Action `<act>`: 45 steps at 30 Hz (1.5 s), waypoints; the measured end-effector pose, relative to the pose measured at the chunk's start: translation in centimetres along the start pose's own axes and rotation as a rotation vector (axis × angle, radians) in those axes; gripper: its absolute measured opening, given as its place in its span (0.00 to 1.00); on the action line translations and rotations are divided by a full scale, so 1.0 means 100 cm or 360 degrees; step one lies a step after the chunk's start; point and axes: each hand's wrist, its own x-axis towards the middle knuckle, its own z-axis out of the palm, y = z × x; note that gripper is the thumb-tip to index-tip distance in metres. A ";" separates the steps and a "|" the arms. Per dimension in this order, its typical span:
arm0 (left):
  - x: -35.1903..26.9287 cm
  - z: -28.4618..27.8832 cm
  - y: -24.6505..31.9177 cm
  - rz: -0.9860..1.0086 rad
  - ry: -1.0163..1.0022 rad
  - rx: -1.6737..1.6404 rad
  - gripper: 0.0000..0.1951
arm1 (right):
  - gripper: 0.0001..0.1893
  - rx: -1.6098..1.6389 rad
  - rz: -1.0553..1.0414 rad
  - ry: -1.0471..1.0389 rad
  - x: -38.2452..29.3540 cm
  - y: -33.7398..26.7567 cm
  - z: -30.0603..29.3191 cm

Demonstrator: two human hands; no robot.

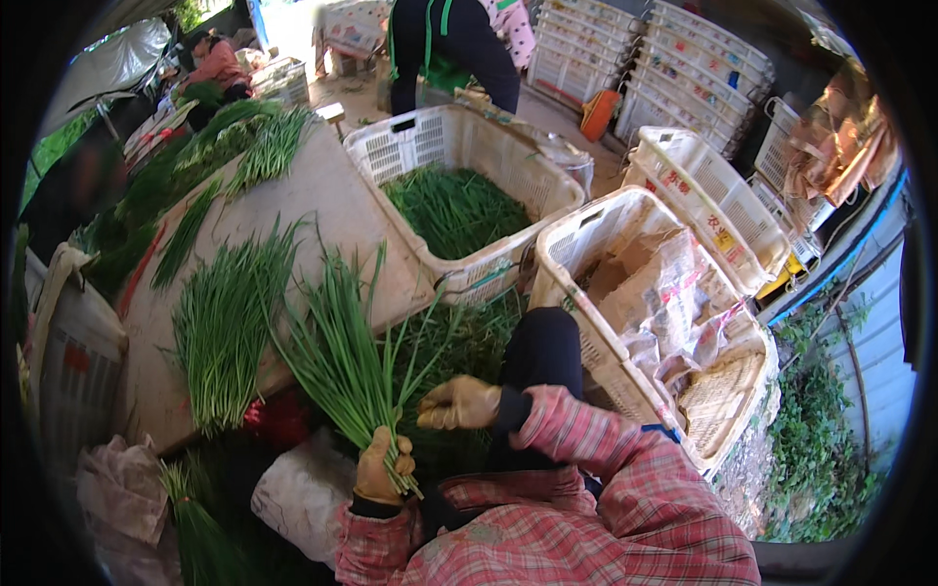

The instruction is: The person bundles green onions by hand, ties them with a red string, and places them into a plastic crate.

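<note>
My left hand (381, 466), in a tan glove, grips a bunch of garlic chives or similar green stalks (344, 359) near its pale lower ends. The leaves fan out upward and to the left. Close to the bunch on its right is my right hand (460, 403), gloved alike, with fingers curled; whether a thin stalk sits between the fingertips is not clear. A larger pile of the same stalks (227, 329) lies on the board tabletop (366, 205), left of the held bunch. Loose leaves (476, 329) cover the area below the board's edge, beyond my right hand.
A white plastic crate (440, 264) of greens stands ahead. Another crate (564, 286), holding cardboard and plastic sheeting, is at right. Stacked crates (696, 73) rise behind. A tied bunch (198, 527) lies lower left, beside a white sack (304, 491). Two people are farther off.
</note>
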 end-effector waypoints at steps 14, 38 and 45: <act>-0.007 0.011 -0.006 -0.0053 0.0100 0.0223 0.06 | 0.20 0.0984 0.0058 0.0413 0.035 0.032 0.074; 0.000 -0.009 -0.007 0.0037 0.0180 0.0062 0.15 | 0.34 0.0699 0.0292 0.0296 0.042 0.036 0.075; 0.000 -0.020 -0.013 0.0110 0.0078 -0.0024 0.13 | 0.27 0.1135 0.0209 0.0298 0.030 0.025 0.068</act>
